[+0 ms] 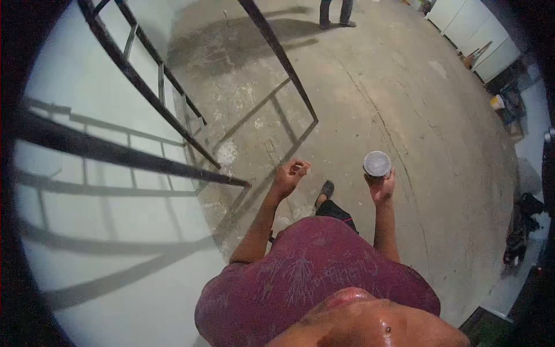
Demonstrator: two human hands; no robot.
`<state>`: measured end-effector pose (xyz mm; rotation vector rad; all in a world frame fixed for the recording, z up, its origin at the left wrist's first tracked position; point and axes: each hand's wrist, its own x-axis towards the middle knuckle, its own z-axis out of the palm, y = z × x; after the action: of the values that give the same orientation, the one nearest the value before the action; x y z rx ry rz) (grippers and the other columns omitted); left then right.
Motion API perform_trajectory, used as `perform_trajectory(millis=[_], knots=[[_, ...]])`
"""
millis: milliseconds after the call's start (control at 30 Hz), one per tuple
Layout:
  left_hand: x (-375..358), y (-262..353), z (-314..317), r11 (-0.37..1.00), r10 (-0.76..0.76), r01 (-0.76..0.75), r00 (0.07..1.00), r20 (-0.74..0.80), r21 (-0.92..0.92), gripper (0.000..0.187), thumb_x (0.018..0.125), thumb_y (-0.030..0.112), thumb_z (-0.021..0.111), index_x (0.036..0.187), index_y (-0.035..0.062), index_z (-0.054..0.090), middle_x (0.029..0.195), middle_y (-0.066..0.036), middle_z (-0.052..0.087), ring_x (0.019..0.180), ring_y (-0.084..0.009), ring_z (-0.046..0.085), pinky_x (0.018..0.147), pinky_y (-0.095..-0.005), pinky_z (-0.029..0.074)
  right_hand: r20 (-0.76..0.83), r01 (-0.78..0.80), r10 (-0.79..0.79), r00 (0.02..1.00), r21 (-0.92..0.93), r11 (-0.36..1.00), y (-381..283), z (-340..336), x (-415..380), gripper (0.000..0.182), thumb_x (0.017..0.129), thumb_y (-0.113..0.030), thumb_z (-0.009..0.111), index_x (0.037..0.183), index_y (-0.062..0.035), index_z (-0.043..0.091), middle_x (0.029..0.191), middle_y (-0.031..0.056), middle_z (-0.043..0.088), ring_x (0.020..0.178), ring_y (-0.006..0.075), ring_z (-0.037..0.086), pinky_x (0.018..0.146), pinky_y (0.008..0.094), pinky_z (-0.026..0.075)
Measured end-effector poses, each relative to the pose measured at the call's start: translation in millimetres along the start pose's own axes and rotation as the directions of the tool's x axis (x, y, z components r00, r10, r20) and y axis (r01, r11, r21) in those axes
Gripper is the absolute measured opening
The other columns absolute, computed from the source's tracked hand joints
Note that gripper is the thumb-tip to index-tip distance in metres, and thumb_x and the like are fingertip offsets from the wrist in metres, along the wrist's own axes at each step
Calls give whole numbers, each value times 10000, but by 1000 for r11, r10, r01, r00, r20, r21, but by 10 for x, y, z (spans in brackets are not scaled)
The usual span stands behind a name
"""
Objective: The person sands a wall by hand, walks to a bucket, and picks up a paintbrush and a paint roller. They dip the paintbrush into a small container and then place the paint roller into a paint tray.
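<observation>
Grey-topped and round, the cup [377,164] sits in the right hand [382,187], which is clamped around its side and held out ahead of the body, over the concrete floor [358,127]. Whether the grey disc is a lid or the contents I cannot tell, so the safe way is to hold it upright, wrist steady, gripping firmly without squeezing. The left hand [289,178] is raised well apart from the cup, fingers curled toward the thumb; I cannot tell whether they pinch anything small. Farther out, a shoe [328,188] shows below, between the two forearms. The black metal frame [115,148] stands on the left, so the left arm deserves care near its bars. Beyond, another person's legs [347,11] stand ahead, with white cabinets [474,29] to the right; sure footing matters near the floor crack [370,101].
</observation>
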<state>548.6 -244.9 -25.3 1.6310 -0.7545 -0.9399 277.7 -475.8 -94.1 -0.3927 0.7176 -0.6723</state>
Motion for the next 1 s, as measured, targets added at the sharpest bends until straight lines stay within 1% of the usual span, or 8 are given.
perform_trajectory(millis=[67, 233, 367, 600, 767, 800, 933, 1000], knots=[[471, 117, 0, 999, 5, -9, 995, -100, -45, 347, 941, 382, 616, 1023, 47, 648, 1017, -87, 691, 889, -171, 654, 819, -338, 518, 11, -8, 8, 1000, -12, 1000, -286, 280, 580, 660, 997, -588, 207, 1413, -114, 403, 1387, 126, 498, 1214, 334, 518, 973, 505, 416], [1683, 476, -44, 998, 70, -70, 988, -138, 6, 341, 945, 377, 612, 1032, 51, 655, 1021, -86, 692, 875, -167, 651, 819, -334, 518, 117, 43, -30, 993, -114, 993, -889, 1200, 1699, 691, 1005, -579, 204, 1418, -50, 368, 1415, 141, 459, 1237, 348, 496, 993, 502, 418], [2347, 690, 41, 997, 76, -77, 987, -138, -3, 352, 946, 384, 612, 1040, 47, 655, 1035, -85, 691, 897, -166, 648, 830, -326, 516, 186, -28, 57, 981, -155, 988, -1119, 1592, 2373, 688, 1010, -564, 219, 1441, -41, 336, 1408, 148, 467, 1257, 332, 486, 1015, 495, 414], [3724, 468, 73, 997, -24, 13, 991, -129, -82, 344, 947, 369, 618, 1038, 39, 648, 1042, -78, 683, 914, -150, 640, 828, -315, 516, 183, -119, 154, 971, -189, 975, -1196, 1516, 3522, 691, 997, -598, 215, 1430, -85, 376, 1381, 118, 500, 1225, 295, 517, 997, 471, 421], [5101, 453, -4, 991, 78, -86, 994, -71, -108, 307, 951, 335, 622, 1063, 50, 642, 1015, -70, 683, 910, -133, 631, 808, -304, 519, -97, -133, 116, 989, -196, 972, -1461, 1045, 4528, 698, 988, -616, 210, 1413, -99, 410, 1365, 105, 519, 1201, 294, 537, 947, 471, 458], [5337, 590, -48, 990, 40, -52, 995, -90, -134, 321, 954, 357, 614, 1055, 54, 646, 982, -63, 680, 900, -149, 643, 791, -310, 520, -159, -126, 99, 982, -168, 978, -1573, 939, 4672, 701, 986, -621, 206, 1405, -101, 422, 1357, 106, 526, 1187, 297, 546, 930, 476, 469], [6331, 1081, -308, 992, 69, -81, 991, -115, -96, 297, 958, 313, 613, 1067, 38, 638, 1030, -76, 676, 890, -152, 621, 847, -309, 501, -217, -53, 43, 975, -42, 998, -2112, 1040, 5260, 698, 986, -623, 193, 1385, -110, 447, 1308, 109, 564, 1116, 298, 584, 895, 468, 495], [6751, 1273, -442, 980, 163, -174, 980, -111, -100, 284, 958, 314, 613, 1045, 45, 640, 1063, -84, 671, 910, -154, 618, 844, -310, 503, -231, -15, 6, 973, -41, 999, -2361, 1199, 5549, 694, 987, -620, 195, 1383, -109, 449, 1304, 112, 567, 1124, 302, 582, 903, 467, 494]])
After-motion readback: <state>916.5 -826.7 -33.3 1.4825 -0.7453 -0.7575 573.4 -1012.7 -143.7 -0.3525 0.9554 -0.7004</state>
